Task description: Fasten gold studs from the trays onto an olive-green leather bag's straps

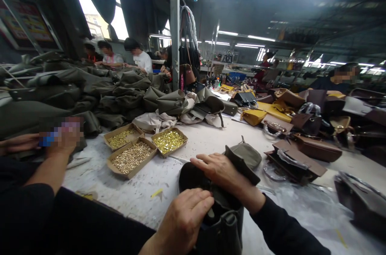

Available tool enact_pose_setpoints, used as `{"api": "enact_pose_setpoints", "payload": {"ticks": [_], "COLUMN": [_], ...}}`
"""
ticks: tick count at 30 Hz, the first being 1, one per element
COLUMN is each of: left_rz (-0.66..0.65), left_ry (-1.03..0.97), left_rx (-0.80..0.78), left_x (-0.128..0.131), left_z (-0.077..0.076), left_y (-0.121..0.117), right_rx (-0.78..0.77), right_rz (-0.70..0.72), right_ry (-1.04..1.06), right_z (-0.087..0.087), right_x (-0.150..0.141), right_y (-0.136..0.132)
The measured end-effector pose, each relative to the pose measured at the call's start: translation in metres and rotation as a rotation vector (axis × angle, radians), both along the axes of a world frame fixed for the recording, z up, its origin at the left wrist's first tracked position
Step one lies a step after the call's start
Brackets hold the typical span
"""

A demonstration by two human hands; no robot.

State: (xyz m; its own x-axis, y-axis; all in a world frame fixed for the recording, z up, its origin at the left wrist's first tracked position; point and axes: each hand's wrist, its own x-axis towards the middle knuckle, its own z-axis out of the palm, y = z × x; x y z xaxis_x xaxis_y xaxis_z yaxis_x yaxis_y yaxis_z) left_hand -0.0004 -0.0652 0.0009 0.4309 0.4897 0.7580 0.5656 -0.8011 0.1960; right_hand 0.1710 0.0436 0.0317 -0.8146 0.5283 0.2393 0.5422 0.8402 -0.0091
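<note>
Bag: a dark olive-green, smooth, leather-like bag, soft-sided
Mouth: open and facing up towards you, its inside dark
Pose: roughly upright; its base is cut off at the bottom edge of your view
Place: at your side of the white tabletop, right in front of you
Contact: your left hand and right hand at the opening

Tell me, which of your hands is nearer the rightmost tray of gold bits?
Right hand: right of the tray, fingers toward it; the left hand is lower in view, nearer the camera.
</note>
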Motion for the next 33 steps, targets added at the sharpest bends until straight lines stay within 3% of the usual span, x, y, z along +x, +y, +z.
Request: {"api": "enact_pose_setpoints", "payload": {"ticks": [3, 6, 10, 15, 18, 20, 25, 29, 31, 33], "left_rz": [-0.034, -0.089, -0.027, 0.297, 0.381, 0.386, 0.313, 0.305, 0.319, 0.33], "left_ry": [-0.008, -0.041, -0.048, 0.084, 0.105, 0.094, 0.037, 0.02, -0.005, -0.037], "left_rx": [0.041, 0.078, 0.054, -0.415, -0.514, -0.438, -0.187, -0.162, -0.172, -0.184], "left_x": [-0.002, -0.007, -0.028, -0.059, -0.062, -0.058, -0.043, -0.042, -0.047, -0.054], "left_z": [0.0, 0.001, 0.012, 0.034, 0.037, 0.033, 0.022, 0.021, 0.019, 0.016], "left_y": [-0.007, -0.008, 0.013, 0.046, 0.045, 0.038, 0.028, 0.028, 0.028, 0.027], "right_rx": [-0.173, -0.473, -0.753, -0.999, -1.129, -1.07, -0.753, -0.496, -0.459, -0.438], "right_rz": [-0.069, -0.241, -0.459, -0.464, -0.458, -0.513, -0.627, -0.369, -0.24, -0.212], "right_ry": [0.182, 0.562, 0.84, 1.008, 1.179, 1.212, 1.191, 0.985, 0.879, 0.844], "right_z": [-0.005, -0.016, -0.031, -0.04, -0.046, -0.051, -0.061, -0.06, -0.054, -0.044], "right_x": [-0.008, -0.016, -0.034, -0.057, -0.061, -0.06, -0.051, -0.04, -0.027, -0.007], "right_y": [0.002, 0.008, 0.016, 0.006, 0.001, 0.003, 0.011, -0.005, -0.02, -0.036]}}
